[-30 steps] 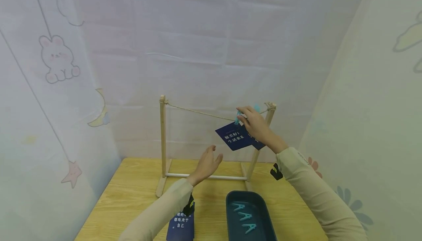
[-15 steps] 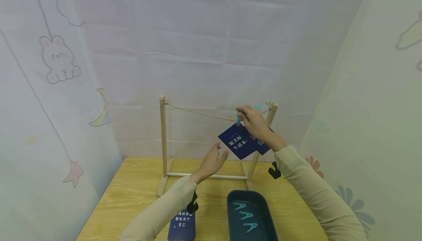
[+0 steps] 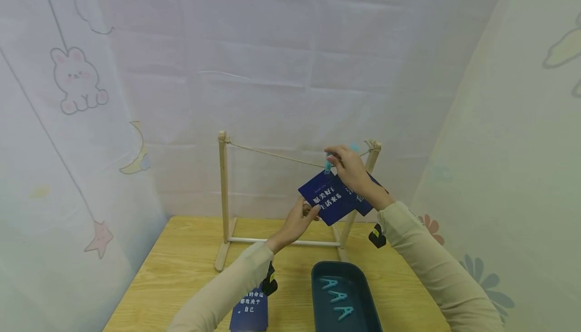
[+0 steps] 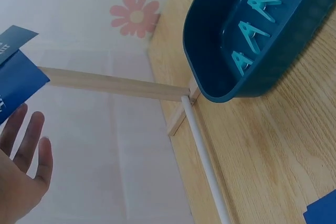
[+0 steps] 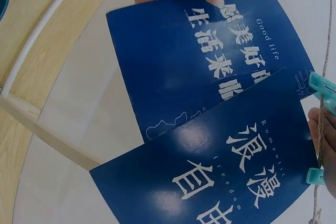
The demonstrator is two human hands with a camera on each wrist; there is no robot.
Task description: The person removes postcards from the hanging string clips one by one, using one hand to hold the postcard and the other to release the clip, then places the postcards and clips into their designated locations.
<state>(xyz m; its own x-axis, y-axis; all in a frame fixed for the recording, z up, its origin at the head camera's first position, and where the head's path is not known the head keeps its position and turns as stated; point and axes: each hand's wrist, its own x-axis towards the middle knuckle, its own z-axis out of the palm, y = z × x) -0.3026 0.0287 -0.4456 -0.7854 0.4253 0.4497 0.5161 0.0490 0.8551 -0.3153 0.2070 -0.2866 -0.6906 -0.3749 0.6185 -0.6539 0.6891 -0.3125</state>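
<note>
Frame [image 3: 224, 190] at back of counter [image 3: 150, 281], rope [image 3: 272, 154] across top. On rope's right half: card [image 3: 335, 215] under clip [image 3: 328, 165], second card [image 5: 210, 166] overlapping at right. Tray [image 3: 359, 294] before frame, right side, three loose clips [image 3: 338, 297] inside. Card stack [image 3: 249, 316] left of tray.

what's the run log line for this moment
left hand: at Good life card; right hand: pinches clothespin at rope; tray: three clothespins

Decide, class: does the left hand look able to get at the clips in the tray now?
Probably yes: nothing covers the clips in the tray, though the left hand would first release its card.
</note>
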